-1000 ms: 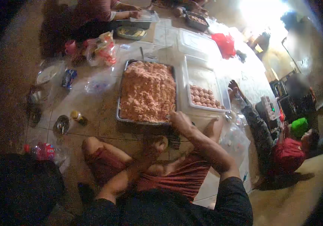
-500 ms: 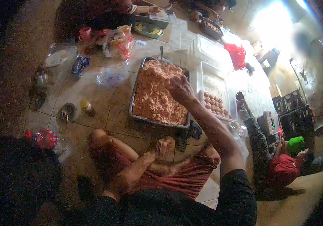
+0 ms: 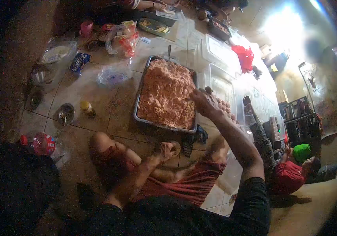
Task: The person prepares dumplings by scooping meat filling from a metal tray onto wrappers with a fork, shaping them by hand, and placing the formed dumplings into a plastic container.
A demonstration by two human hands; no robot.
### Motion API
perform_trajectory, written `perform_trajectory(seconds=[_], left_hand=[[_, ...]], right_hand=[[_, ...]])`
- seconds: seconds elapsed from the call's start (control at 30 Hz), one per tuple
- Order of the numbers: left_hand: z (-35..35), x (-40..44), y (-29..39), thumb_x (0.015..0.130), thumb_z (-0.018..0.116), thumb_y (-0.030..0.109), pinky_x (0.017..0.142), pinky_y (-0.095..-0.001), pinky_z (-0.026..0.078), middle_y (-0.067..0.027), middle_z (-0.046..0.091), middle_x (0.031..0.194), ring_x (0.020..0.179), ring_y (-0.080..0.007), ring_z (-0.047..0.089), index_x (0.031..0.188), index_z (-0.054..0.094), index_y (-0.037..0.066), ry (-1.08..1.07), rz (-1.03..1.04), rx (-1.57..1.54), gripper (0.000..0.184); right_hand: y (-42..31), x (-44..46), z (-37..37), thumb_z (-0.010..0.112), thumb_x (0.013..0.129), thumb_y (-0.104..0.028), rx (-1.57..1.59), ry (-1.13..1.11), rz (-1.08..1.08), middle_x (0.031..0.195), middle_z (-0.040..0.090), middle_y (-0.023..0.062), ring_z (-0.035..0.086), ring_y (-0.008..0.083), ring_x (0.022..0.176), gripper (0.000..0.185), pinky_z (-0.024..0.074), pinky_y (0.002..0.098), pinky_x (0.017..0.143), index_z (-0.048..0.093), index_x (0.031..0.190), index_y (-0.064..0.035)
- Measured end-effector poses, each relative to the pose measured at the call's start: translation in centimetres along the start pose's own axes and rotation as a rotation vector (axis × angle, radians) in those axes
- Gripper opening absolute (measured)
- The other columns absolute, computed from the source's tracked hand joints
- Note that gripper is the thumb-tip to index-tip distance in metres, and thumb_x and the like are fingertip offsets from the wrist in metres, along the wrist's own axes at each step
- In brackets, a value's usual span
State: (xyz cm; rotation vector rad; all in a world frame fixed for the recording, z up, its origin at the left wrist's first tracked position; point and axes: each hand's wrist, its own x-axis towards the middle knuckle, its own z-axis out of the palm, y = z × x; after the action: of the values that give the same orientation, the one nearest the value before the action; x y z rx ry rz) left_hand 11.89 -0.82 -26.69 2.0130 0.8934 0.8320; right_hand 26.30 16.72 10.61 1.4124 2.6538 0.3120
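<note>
A deep metal tray (image 3: 137, 114) full of pinkish minced meat (image 3: 166, 94) lies on the floor in front of my crossed legs. My right hand (image 3: 207, 104) is over the tray's right rim, reaching toward a clear plastic container (image 3: 235, 88). Its fingers are bent, and what they hold is hidden. Inside that container sit several meatballs (image 3: 225, 106), partly behind my hand. Low above my lap, my left hand (image 3: 167, 151) is closed beside a small round dish (image 3: 175, 148); its contents cannot be made out. A spoon handle (image 3: 169, 51) sticks up from the meat at the far edge.
A clear lid or box (image 3: 219, 51) lies beyond the container. To the left are a yellow-capped jar (image 3: 86, 106), an ashtray (image 3: 65, 114), a blue packet (image 3: 80, 62), plastic bags (image 3: 121, 39) and a bottle (image 3: 42, 143). Another person in red (image 3: 290, 177) sits at the right; other people work at the far side.
My right hand has moved right and slightly down, from over the meat to the tray's rim beside the container. The left hand stays low by the dish, fingers still curled. The view has shifted slightly.
</note>
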Motion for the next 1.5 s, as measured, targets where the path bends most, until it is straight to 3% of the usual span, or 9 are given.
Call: perform_trajectory(seconds=[0.3,0.6,0.7,0.77,0.87,0.9,1.23,1.43,1.5], left_hand=[[-11.3,2.9,9.8,0.093,0.067,0.017,0.094,-0.0336,0.046,-0.017,0.062,0.105,0.092,-0.0287,0.059,0.116,0.06,0.001,-0.017,-0.261,-0.48,0.029],[-2.0,-0.5,-1.4,0.087,0.075,0.033,0.089,-0.0447,0.051,-0.0165,0.067,0.105,0.097,-0.0347,0.063,0.115,0.063,0.001,0.472,0.119,0.005,0.045],[-3.0,2.2,3.4,0.099,0.066,0.03,0.095,-0.0375,0.049,-0.01,0.055,0.129,0.11,-0.0236,0.057,0.129,0.056,-0.001,0.575,0.092,-0.103,0.045],[-1.4,5.1,1.5,0.099,0.066,0.028,0.091,-0.0399,0.052,-0.0102,0.059,0.124,0.108,-0.0241,0.06,0.125,0.059,0.0,0.687,0.614,-0.834,0.039],[-7.1,4.1,2.9,0.099,0.065,0.027,0.085,-0.0417,0.054,-0.0122,0.066,0.113,0.1,-0.024,0.064,0.118,0.063,0.003,0.643,0.267,-0.979,0.03],[-8.0,2.4,2.6,0.099,0.065,0.03,0.086,-0.0408,0.054,-0.0133,0.067,0.11,0.097,-0.0228,0.065,0.117,0.063,0.005,0.274,-0.37,-0.678,0.031],[-19.7,6.1,18.5,0.094,0.053,0.067,0.108,-0.0538,0.046,-0.0213,0.05,0.144,0.133,-0.0378,0.051,0.145,0.043,0.0,0.114,-0.426,-1.925,0.084],[-21.7,7.4,20.4,0.093,0.051,0.07,0.115,-0.0567,0.037,-0.0234,0.047,0.147,0.138,-0.0398,0.044,0.148,0.036,-0.005,-0.148,-0.008,-2.481,0.094],[-22.4,8.1,21.9,0.095,0.047,0.07,0.117,-0.0534,0.034,-0.0233,0.047,0.148,0.139,-0.0379,0.044,0.148,0.036,-0.007,0.272,-0.29,-2.088,0.095]], right_hand=[[-0.5,-0.9,-3.7,0.066,0.084,-0.008,0.258,-0.119,-0.126,0.101,0.066,0.0055,0.064,0.027,0.099,0.016,0.0437,0.0526,0.094,0.068,0.098,-0.0153],[-3.3,-2.2,0.3,0.062,0.093,-0.02,0.232,-0.071,-0.308,0.122,0.068,0.0087,0.063,0.0244,0.117,0.025,0.0361,0.0502,0.11,0.071,0.115,-0.0156],[-1.5,-3.4,-0.2,0.066,0.093,-0.012,0.653,-0.066,-0.159,0.095,0.066,0.0095,0.065,0.0233,0.09,0.009,0.0472,0.04,0.086,0.065,0.098,-0.005],[-0.5,-4.8,-0.1,0.066,0.094,-0.015,0.763,-0.112,0.011,0.1,0.069,0.0121,0.068,0.0272,0.089,0.016,0.0527,0.0375,0.082,0.067,0.104,-0.0021],[-1.5,-7.9,-0.1,0.067,0.092,-0.017,0.872,-0.026,0.281,0.105,0.074,0.0142,0.07,0.0296,0.089,0.025,0.0556,0.0363,0.079,0.069,0.111,-0.0011],[-1.9,-8.6,-0.4,0.069,0.09,-0.015,0.948,0.11,0.399,0.101,0.074,0.0139,0.07,0.028,0.087,0.023,0.0552,0.0356,0.077,0.069,0.108,-0.0007],[-6.4,-10.3,-0.3,0.063,0.097,-0.007,1.135,0.497,0.582,0.1,0.071,0.0093,0.066,0.0151,0.094,0.019,0.0534,0.0314,0.084,0.064,0.113,0.002],[-12.2,-11.7,1.5,0.058,0.092,0.0,1.226,0.672,0.576,0.098,0.07,0.0133,0.069,0.0228,0.093,0.016,0.0536,0.034,0.082,0.063,0.108,-0.0013],[-14.2,-12.5,4.4,0.059,0.094,0.0,1.117,0.672,0.52,0.097,0.07,0.0123,0.068,0.0208,0.092,0.015,0.0529,0.0328,0.082,0.065,0.108,0.0]])
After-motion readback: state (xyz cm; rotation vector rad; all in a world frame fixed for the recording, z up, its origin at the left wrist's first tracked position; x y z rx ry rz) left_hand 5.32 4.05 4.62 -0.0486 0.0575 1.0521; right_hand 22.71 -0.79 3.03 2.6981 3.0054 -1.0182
